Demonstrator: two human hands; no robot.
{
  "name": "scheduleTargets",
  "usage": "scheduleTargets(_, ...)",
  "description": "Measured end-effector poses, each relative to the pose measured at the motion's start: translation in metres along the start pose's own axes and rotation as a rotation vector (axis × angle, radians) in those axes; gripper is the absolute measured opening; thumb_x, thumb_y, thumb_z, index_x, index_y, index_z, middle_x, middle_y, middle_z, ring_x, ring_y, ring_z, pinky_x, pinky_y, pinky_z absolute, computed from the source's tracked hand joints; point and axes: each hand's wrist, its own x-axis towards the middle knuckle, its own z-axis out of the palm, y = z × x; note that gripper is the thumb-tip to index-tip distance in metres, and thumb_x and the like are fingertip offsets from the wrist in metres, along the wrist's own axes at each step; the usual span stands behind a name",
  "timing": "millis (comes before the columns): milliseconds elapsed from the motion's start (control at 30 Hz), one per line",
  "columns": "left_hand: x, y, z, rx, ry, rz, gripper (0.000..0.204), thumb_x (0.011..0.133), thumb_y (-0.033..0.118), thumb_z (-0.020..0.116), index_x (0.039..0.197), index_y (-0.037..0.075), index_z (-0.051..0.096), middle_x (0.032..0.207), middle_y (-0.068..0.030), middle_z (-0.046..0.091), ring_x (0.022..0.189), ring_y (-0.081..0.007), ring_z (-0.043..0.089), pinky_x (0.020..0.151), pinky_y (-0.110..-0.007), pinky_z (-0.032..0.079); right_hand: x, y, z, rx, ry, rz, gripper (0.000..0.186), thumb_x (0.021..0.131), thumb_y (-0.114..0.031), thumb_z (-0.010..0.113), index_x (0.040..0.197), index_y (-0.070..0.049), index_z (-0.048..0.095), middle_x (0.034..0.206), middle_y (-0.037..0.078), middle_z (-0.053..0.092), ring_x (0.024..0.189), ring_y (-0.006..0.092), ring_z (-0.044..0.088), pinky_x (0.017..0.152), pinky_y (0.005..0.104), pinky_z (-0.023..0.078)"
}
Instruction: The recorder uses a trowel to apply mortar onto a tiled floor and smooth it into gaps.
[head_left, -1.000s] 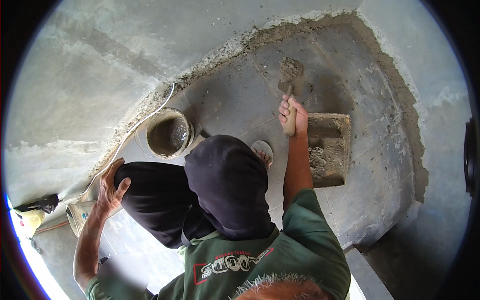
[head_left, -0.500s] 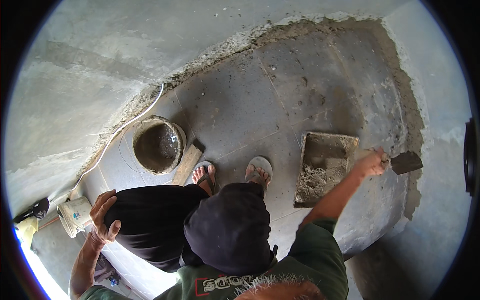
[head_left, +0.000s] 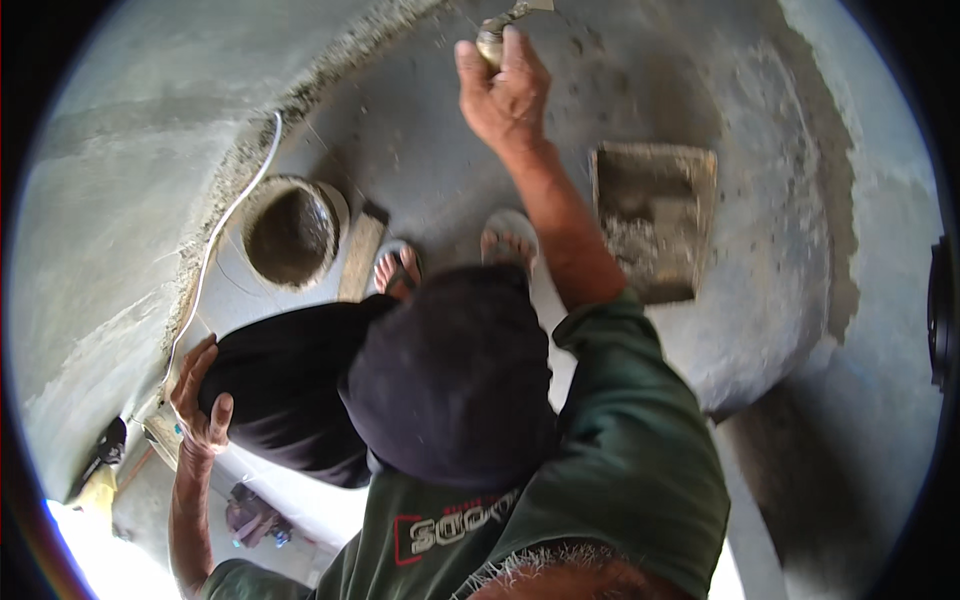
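Observation:
My right hand (head_left: 508, 98) reaches far forward, its fingers closed round the handle of a trowel (head_left: 489, 47). Only a bit of the trowel's blade shows at the upper edge of the view, over the far floor near the wall's foot. My left hand (head_left: 203, 395) rests on my left knee with its fingers apart, holding nothing. To the right of my right forearm lies a rectangular tray (head_left: 655, 152) with wet grey mortar (head_left: 640, 245) in it.
Left of my feet stands a round mortar-stained bucket (head_left: 335, 215), with a wooden board (head_left: 361, 258) beside it. A white cable (head_left: 228, 212) runs along the left wall's foot. A band of mortar (head_left: 838, 200) edges the right wall.
My right hand has swung with the trowel from beside the right wall, across the tray, to the far middle floor. My view has shifted; my left hand stays on the knee.

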Motion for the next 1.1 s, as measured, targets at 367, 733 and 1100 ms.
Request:
scheduleTargets(367, -0.024, -0.014, 0.009, -0.053, 0.073, 0.004, 0.063, 0.089, 0.05, 0.056, 0.122, -0.003, 0.058, 0.123, -0.023, 0.059, 0.117, -0.0362, 0.056, 0.102, -0.044, 0.04, -0.213, 0.132, -0.403, -0.944, -0.517, 0.757, 0.035, 0.08, -0.031, 0.068, 0.098, -0.002, 0.062, 0.084, 0.024, 0.066, 0.079, 0.0401, 0.066, 0.065, 0.0461, 0.052)
scheduleTargets(733, -0.026, -0.003, 0.006, -0.055, 0.045, -0.081, 0.059, 0.089, 0.045, 0.058, 0.122, -0.004, 0.058, 0.123, -0.02, 0.06, 0.119, -0.03, 0.054, 0.104, -0.04, 0.037, -0.217, 0.145, -0.374, -0.807, -0.99, 0.435, 0.028, 0.078, -0.027, 0.069, 0.094, -0.008, 0.056, 0.076, 0.017, 0.066, 0.068, 0.0379, 0.066, 0.059, 0.0457, 0.053)
scheduleTargets(1100, -0.015, 0.002, 0.007, -0.027, 0.035, -0.045, 0.059, 0.089, 0.044, 0.058, 0.122, -0.004, 0.058, 0.124, -0.0208, 0.059, 0.12, -0.0301, 0.054, 0.104, -0.041, 0.037, -0.257, 0.021, -0.389, -0.567, -0.453, 0.713, 0.028, 0.095, -0.033, 0.055, 0.096, -0.005, 0.05, 0.071, 0.024, 0.062, 0.067, 0.0432, 0.063, 0.052, 0.0469, 0.05)
